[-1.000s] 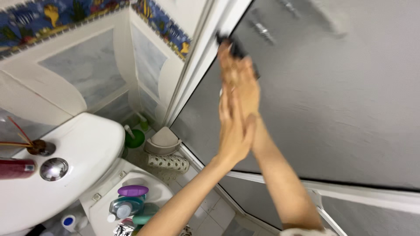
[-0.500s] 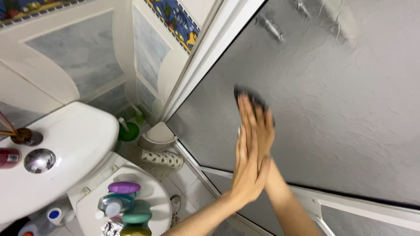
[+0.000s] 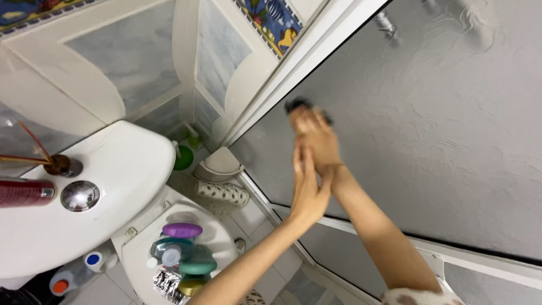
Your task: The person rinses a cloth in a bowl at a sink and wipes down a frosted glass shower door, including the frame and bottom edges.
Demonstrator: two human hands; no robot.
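Head view, looking down into a bathroom. The right hand point(image 3: 315, 135) is pressed flat against the frosted glass door point(image 3: 440, 130), fingers together, over a dark pad point(image 3: 299, 105) that shows only as a blurred edge at 11 o'clock from the knuckles; whether the fingers grip the pad or merely press it cannot be told. The left hand point(image 3: 306, 189) lies open, fingers straight and close together, with its fingertips touching the right wrist at 6 o'clock from the right hand. Both forearms enter from the lower edge of the frame.

The door's white frame point(image 3: 307, 68) runs diagonally from 1 o'clock to the centre. At 9 o'clock stands the white toilet tank point(image 3: 124, 164), bearing a round chrome flush button point(image 3: 79, 196), a reed diffuser point(image 3: 58, 165) and a dark red can point(image 3: 25, 192) lying on its side. At 7 o'clock the closed toilet lid point(image 3: 135, 260) carries several bottles point(image 3: 183, 254), one with a purple cap. On the floor near the door's corner sit a green brush holder point(image 3: 183, 158), a small white bin point(image 3: 220, 165) and a spotted roll point(image 3: 223, 193).
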